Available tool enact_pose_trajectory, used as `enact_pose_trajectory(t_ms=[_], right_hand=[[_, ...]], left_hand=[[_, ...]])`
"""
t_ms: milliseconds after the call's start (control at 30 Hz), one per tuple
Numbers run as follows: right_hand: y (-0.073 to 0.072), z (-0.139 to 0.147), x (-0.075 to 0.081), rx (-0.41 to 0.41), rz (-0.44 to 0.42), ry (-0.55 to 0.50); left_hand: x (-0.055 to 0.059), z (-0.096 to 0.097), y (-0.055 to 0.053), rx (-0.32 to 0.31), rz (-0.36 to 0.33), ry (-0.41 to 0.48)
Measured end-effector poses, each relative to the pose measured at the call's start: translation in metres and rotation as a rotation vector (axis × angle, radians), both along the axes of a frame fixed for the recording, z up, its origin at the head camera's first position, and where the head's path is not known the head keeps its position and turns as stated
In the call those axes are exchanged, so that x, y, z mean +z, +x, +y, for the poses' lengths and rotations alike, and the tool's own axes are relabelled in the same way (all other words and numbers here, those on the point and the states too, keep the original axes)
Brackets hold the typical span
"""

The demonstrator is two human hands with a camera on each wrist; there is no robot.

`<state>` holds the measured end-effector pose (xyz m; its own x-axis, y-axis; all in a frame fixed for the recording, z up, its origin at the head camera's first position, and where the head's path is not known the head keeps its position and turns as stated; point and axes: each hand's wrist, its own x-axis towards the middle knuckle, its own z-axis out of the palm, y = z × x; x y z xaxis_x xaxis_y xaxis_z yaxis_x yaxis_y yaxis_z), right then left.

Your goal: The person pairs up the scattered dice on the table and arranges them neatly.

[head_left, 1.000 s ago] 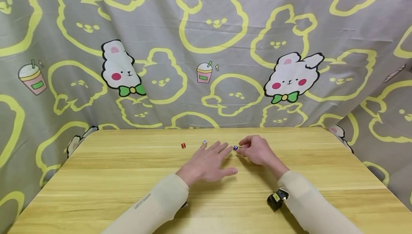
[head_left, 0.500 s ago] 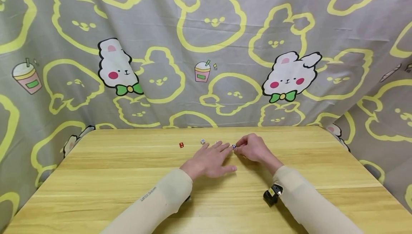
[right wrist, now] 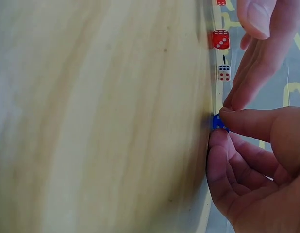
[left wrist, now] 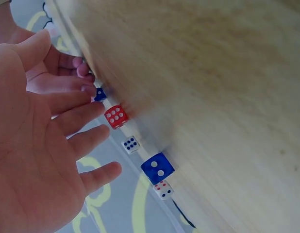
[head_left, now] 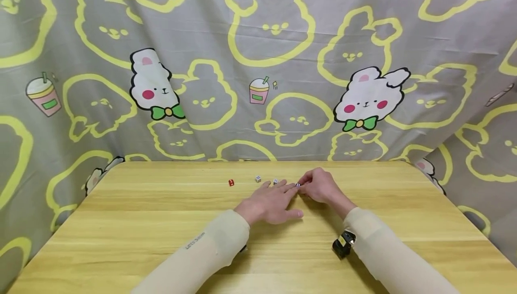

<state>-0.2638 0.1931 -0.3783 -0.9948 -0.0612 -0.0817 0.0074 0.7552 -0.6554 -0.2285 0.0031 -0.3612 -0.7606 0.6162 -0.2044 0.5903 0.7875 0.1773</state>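
Note:
Thumb and fingertips of my right hand (head_left: 321, 187) pinch a small blue die (right wrist: 220, 122) with white pips, low over the table. My left hand (head_left: 272, 203) is spread palm down just left of it, its fingertips right at the blue die in the head view. Beyond the left fingers are a white die (head_left: 276, 181), another white die (head_left: 258, 179) and, farther left, a red die (head_left: 231, 182). From the left wrist, a red die (left wrist: 116, 116), a white die (left wrist: 130, 144) and a larger-looking blue die (left wrist: 158, 168) line up past the fingers. The left hand hides part of the row in the head view.
The wooden table (head_left: 133, 235) reaches back to a grey curtain (head_left: 202, 38) with yellow outlines and cartoon rabbits. A black wrist camera (head_left: 342, 244) sits by the right sleeve, close over the tabletop.
The left hand has shifted slightly right, uncovering a white die beyond its fingers. The gap between its fingertips and the blue die in my right hand has closed.

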Motion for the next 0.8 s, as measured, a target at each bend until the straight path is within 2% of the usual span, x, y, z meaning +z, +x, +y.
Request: enact_pose_trajectory(t_ms=[433, 800], right_hand=[[0.0049, 0.0067, -0.0039, 0.001, 0.014, 0.02], [0.0083, 0.004, 0.0016, 0.04, 0.025, 0.044]], left_hand=[[-0.0013, 0.0033, 0.0021, 0.001, -0.014, -0.001], [0.0014, -0.0017, 0.0046, 0.004, 0.002, -0.015]])
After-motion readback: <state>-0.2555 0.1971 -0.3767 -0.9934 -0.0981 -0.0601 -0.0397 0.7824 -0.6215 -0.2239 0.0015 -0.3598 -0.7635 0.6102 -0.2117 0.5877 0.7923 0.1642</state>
